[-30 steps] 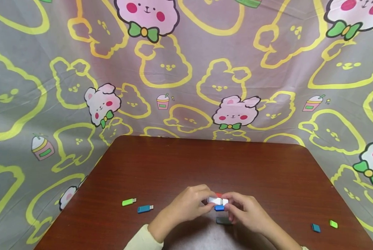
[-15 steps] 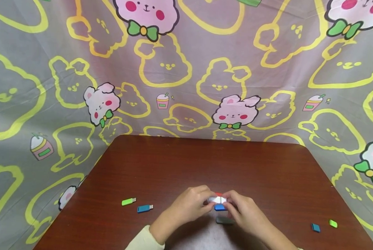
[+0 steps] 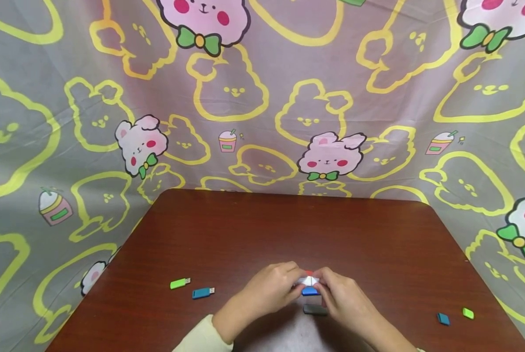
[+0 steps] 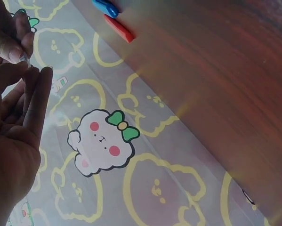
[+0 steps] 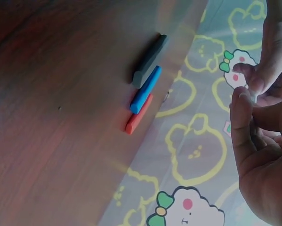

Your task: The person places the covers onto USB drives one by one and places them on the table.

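Both hands meet over the near middle of the table in the head view, pinching a small white USB stick between them. My left hand has its left end between thumb and fingertips. At the right end, my right hand pinches it the same way; a thin line shows between the two halves. Fingers hide most of the stick, and only a pale sliver shows in the wrist views. Below the hands lie a red stick, a blue stick and a dark grey stick, side by side.
To the left on the brown table lie a green USB stick and a teal USB stick, metal plugs bare. A teal cap and a green cap lie to the right. Patterned cloth hangs beyond the table.
Both hands stay nearly in place. The white stick's right end, visible a second ago, is now more covered by my right fingers, and its two halves look angled to a peak.
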A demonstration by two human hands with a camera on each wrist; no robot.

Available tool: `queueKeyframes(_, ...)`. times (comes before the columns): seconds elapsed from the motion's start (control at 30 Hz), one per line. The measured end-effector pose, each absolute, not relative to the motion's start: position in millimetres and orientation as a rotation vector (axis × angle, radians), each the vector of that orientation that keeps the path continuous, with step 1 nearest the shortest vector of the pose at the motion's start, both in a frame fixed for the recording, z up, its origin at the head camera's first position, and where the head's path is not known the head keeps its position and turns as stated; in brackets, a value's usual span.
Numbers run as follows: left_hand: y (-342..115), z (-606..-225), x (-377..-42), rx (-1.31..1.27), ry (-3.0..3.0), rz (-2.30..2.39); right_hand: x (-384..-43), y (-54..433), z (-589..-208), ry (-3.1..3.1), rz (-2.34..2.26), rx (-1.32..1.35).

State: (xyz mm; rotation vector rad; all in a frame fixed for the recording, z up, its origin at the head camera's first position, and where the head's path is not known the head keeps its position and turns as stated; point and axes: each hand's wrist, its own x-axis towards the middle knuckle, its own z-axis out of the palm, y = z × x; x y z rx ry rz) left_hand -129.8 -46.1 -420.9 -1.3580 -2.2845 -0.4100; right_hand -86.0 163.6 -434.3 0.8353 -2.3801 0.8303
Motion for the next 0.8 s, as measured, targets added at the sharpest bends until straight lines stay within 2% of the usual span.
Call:
queueKeyframes(0.47, -55.0, -424.0, -139.3, -1.351, -2.394, -0.417, -93.2, 161.7, -433.7, -2.454, 0.887, 0.800)
queueKeyframes(0.8, -72.7, -436.4, -155.6, -1.200, -2.686, -0.434, -91.6, 180.2, -426.0, -2.659, 0.831, 0.501)
